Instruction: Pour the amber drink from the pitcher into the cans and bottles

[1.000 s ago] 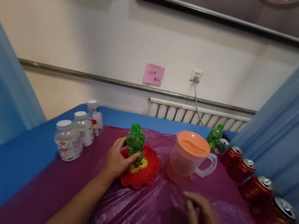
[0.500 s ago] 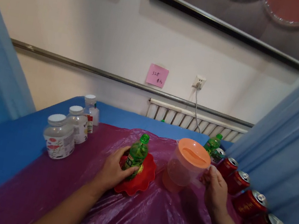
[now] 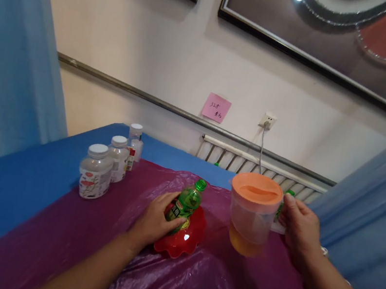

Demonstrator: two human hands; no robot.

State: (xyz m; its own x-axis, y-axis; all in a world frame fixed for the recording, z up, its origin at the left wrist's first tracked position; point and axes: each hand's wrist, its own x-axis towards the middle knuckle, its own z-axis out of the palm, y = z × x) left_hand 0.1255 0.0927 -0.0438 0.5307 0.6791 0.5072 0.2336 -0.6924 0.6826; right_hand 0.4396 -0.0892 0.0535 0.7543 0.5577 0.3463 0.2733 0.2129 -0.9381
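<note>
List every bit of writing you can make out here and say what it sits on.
"32" followed by handwriting too small to read: on the pink sticky note on the wall.
Label on the green bottle held by the left hand: print blurred, unreadable.
Labels on the three white-capped jars: red patterns, text too small.
Yellow emblem on the red dish: illegible.
Orange-lidded pitcher in the right hand: no writing.
</note>
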